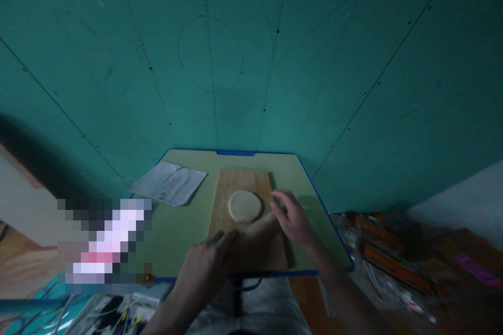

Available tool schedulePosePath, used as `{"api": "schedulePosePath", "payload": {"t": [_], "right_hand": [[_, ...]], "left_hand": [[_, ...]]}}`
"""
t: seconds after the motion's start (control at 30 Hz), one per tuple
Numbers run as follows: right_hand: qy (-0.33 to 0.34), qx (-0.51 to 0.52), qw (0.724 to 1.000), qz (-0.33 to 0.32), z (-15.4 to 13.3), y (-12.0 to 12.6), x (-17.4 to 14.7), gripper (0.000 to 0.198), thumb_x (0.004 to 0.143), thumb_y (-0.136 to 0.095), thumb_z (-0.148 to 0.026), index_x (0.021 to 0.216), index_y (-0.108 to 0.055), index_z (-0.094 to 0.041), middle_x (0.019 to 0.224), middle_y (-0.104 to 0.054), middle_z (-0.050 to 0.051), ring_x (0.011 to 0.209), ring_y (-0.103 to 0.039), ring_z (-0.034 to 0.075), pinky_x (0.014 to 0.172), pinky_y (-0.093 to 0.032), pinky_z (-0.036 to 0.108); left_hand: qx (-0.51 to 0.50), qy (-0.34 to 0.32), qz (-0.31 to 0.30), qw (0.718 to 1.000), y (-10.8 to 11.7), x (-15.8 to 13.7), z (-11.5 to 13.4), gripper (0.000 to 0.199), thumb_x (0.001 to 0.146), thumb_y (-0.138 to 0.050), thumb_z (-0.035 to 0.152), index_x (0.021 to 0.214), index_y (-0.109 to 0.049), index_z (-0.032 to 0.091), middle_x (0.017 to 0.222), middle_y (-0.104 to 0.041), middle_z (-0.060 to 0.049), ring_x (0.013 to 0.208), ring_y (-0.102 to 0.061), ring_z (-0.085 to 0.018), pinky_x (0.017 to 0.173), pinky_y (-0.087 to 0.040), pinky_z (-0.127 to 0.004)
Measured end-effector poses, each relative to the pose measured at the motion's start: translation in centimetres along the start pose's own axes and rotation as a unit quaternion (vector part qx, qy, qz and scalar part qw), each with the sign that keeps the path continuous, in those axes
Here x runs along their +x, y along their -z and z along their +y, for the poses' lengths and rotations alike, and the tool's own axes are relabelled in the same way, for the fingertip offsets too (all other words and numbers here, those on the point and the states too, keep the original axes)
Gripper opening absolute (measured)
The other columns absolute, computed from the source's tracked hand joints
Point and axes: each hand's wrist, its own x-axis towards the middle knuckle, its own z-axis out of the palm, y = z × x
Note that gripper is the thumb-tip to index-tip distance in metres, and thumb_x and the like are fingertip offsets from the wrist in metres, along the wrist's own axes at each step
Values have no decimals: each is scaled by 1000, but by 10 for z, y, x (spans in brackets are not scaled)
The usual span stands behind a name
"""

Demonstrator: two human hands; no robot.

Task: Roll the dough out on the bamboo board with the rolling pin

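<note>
A flat round of dough lies on a wooden board. Just in front of it, a pale rolling pin slants across the board, close against the dough's near edge. My left hand is closed around the pin's left end, at the board's near left side. At the pin's other end, over the board's right edge, my right hand has its fingers stretched and thumb apart. Whether that thumb touches the pin is too dim to tell.
The board rests on a small pale-green table with a blue rim, against a green wall. A printed sheet lies at the table's left. Boxes and plastic-wrapped items stand on the right; cables lie at lower left.
</note>
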Motion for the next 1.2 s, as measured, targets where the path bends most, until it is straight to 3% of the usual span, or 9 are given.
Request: {"api": "schedulePosePath", "payload": {"t": [0.27, 0.47, 0.6, 0.77, 0.97, 1.2], "right_hand": [[-11, -31, 999, 10, 24, -25, 6, 22, 95, -49, -31, 109, -63, -23, 112, -66, 11, 108, -63, 26, 97, -53, 45], [-26, -62, 997, 38, 43, -39, 20, 21, 93, -50, -30, 108, -61, -23, 111, -65, 13, 109, -62, 27, 98, -52, 49], [-29, -41, 998, 49, 50, -44, 32, 19, 91, -49, -28, 107, -59, -23, 112, -64, 13, 111, -60, 27, 101, -50, 48], [-22, -17, 998, 51, 46, -55, 48, 20, 90, -47, -22, 105, -59, -23, 112, -63, 11, 113, -58, 25, 104, -47, 46], [-19, -35, 999, 32, 36, -74, 71, 20, 88, -48, -19, 103, -61, -24, 108, -64, 9, 109, -59, 25, 102, -47, 43], [6, -52, 999, -13, 17, -110, 108, 21, 85, -51, -15, 100, -63, -23, 106, -64, 8, 108, -59, 24, 99, -46, 40]], "left_hand": [[36, -41, 80, 995, -19, 9, 8, 28, 91, -59, 12, 115, -68, 23, 94, -70, -6, 89, -67, -23, 75, -54, -33], [11, -89, 132, 987, -30, 16, 19, 58, 91, -49, 4, 140, -51, 34, 98, -65, -3, 83, -66, -17, 70, -54, -26], [18, -80, 136, 987, -35, 19, 20, 51, 89, -47, 3, 130, -61, 31, 105, -65, -5, 85, -67, -17, 69, -55, -24], [-5, -73, 183, 980, -41, 19, 11, 44, 90, -48, 7, 124, -64, 28, 112, -67, -7, 79, -69, -16, 68, -58, -24], [-32, -141, 273, 951, -48, 11, 3, 33, 96, -47, 18, 123, -64, 21, 126, -65, -14, 113, -65, -26, 90, -59, -40], [-11, -143, 252, 957, -49, -6, 2, 45, 94, -49, 15, 137, -58, 22, 147, -53, -15, 138, -48, -32, 99, -57, -47]]}}
